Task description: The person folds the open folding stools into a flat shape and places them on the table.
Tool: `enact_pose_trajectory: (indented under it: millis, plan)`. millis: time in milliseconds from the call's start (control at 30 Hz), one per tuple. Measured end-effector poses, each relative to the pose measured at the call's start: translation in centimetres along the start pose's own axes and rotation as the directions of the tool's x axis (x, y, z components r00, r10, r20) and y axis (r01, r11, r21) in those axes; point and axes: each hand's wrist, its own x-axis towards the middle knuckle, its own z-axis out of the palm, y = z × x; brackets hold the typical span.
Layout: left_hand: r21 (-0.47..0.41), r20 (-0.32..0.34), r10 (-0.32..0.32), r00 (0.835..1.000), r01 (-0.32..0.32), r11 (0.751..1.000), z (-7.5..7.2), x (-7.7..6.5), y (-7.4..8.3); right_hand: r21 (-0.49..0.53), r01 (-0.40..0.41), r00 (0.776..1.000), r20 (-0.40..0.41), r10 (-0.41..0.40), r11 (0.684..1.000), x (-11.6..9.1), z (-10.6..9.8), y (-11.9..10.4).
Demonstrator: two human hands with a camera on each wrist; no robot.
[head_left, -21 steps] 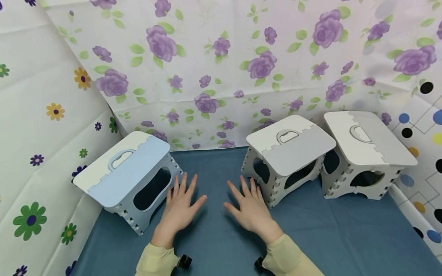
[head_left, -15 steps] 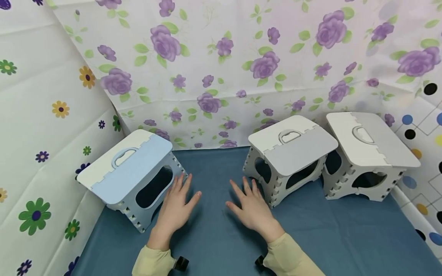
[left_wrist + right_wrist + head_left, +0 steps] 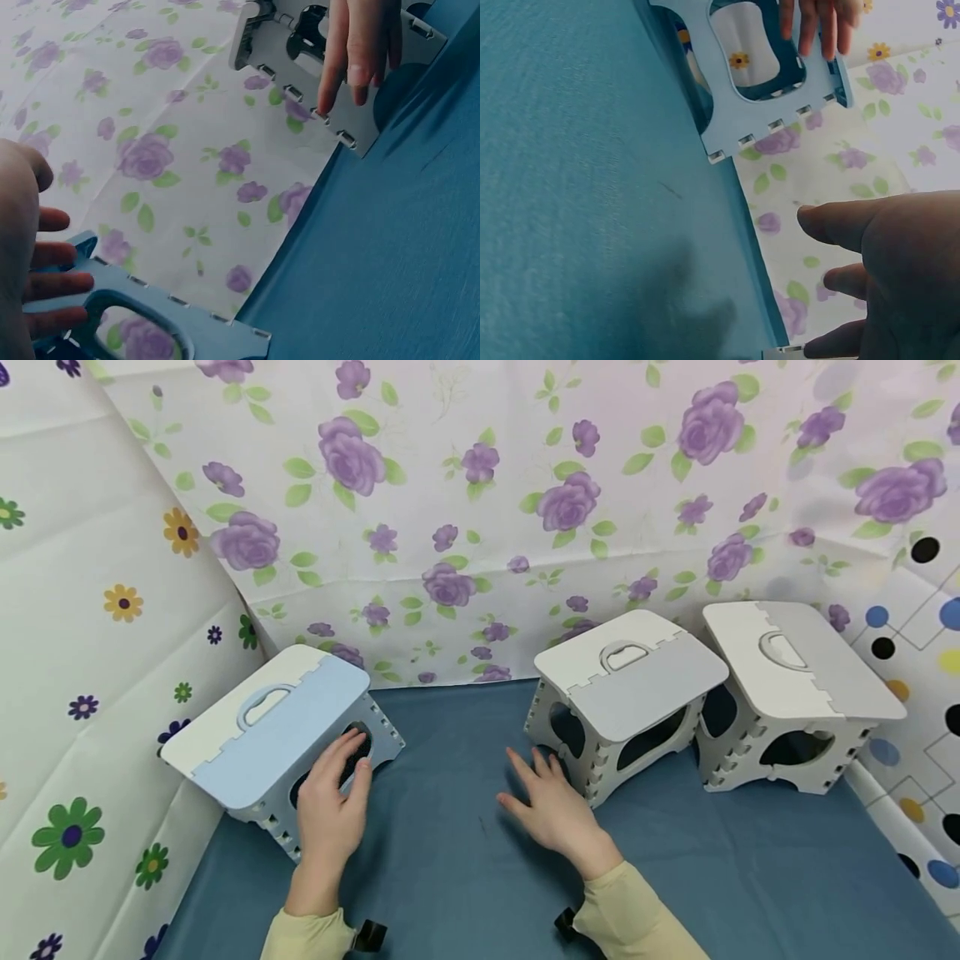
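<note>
Blue stool (image 3: 300, 718) just beyond nearer left hand (image 3: 330, 814).
Long axis slants away rightward; left fingers loosely extended, contact unclear; right hand (image 3: 555, 814) spread.

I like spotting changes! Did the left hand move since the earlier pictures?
Yes. In the head view, the left hand has moved left, judged against the blue-and-white stool: it now covers part of the stool's side opening, which it barely overlapped before.

Rose-printed backdrop (image 3: 480, 527) rises beyond the left hand (image 3: 330, 810), daisy-printed sheeting (image 3: 90, 652) slants to its left, dotted sheeting (image 3: 924, 672) stands right of the right hand (image 3: 557, 817), and blue cloth (image 3: 442, 877) spreads beneath both!
</note>
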Motion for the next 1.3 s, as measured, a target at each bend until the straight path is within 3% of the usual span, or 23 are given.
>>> enact_pose_trajectory:
  millis: [100, 167, 300, 400, 567, 667, 833, 900, 1000, 1167, 1300]
  plan:
    - [-0.043, -0.112, 0.048, 0.992, -0.054, 0.998, -0.6, 0.0, -0.2, 0.005, -0.01, 1.0, 0.007, 0.01, 1.0, 0.0, -0.3, 0.1]
    - [-0.076, -0.192, 0.081, 0.978, -0.098, 0.992, -1.0, 0.1, -0.3, 0.009, -0.011, 1.0, 0.01, 0.011, 1.0, 0.0, -0.5, 0.1]
    - [-0.118, -0.347, 0.12, 0.93, -0.171, 0.978, -1.8, 0.4, 0.2, 0.02, -0.004, 1.0, 0.015, 0.003, 1.0, 0.1, -0.9, 0.0]
    - [-0.126, -0.452, 0.12, 0.884, -0.196, 0.972, -2.6, 0.4, 1.4, 0.03, 0.001, 1.0, 0.019, -0.001, 1.0, 0.0, -1.0, -0.2]
    - [-0.114, -0.615, 0.058, 0.787, -0.161, 0.98, -3.8, 0.2, 2.7, 0.043, 0.009, 1.0, 0.017, -0.01, 0.999, 0.0, -1.3, -0.6]
    - [-0.101, -0.684, 0.012, 0.73, -0.111, 0.989, -4.4, -0.3, 2.1, 0.045, 0.014, 1.0, 0.013, -0.015, 0.999, -0.1, -1.4, -0.7]
    - [-0.122, -0.73, -0.073, 0.68, -0.024, 0.992, -5.6, -1.1, 0.8, 0.047, 0.018, 1.0, 0.023, -0.019, 0.999, -0.2, -1.2, -0.7]
    - [-0.146, -0.732, -0.112, 0.672, 0.007, 0.989, -6.0, -1.3, 0.3, 0.045, 0.021, 0.999, 0.024, -0.022, 0.999, -0.2, -1.2, -0.7]
    - [-0.207, -0.706, -0.203, 0.679, 0.076, 0.975, -6.3, -1.7, -0.4, 0.038, 0.028, 0.999, 0.019, -0.029, 0.999, -0.2, -1.2, -0.7]
    - [-0.344, -0.588, -0.377, 0.715, 0.201, 0.917, -5.7, -2.8, -2.4, 0.033, 0.032, 0.999, 0.021, -0.033, 0.999, -0.2, -1.2, -1.0]
    - [-0.406, -0.508, -0.471, 0.721, 0.281, 0.869, -4.8, -3.5, -3.9, 0.037, 0.033, 0.999, 0.029, -0.034, 0.999, -0.2, -1.0, -1.2]
